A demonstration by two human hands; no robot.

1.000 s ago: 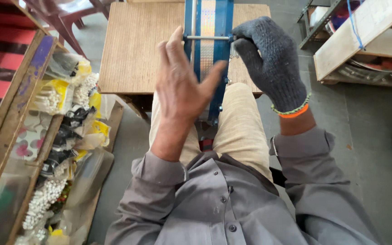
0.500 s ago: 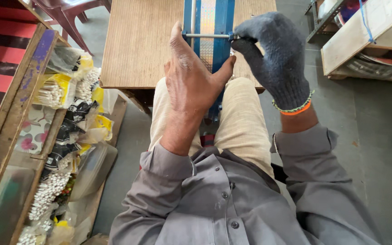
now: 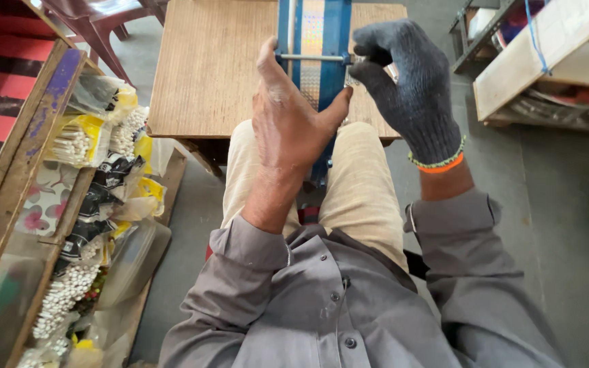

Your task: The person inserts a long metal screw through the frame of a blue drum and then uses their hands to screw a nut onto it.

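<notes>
The bare left hand (image 3: 289,123) lies flat with fingers spread over a thin metal rod (image 3: 311,58) crossing the blue frame (image 3: 339,34) on the table (image 3: 206,75), while beside it the gloved right hand (image 3: 410,92) pinches the rod's end.

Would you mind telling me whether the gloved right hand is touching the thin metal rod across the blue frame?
Touching: in the head view, the right hand pinches the metal rod at its right end.

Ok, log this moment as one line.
left hand: bare, on blue frame | right hand: gloved, pinching metal rod end | wooden table under frame
</notes>
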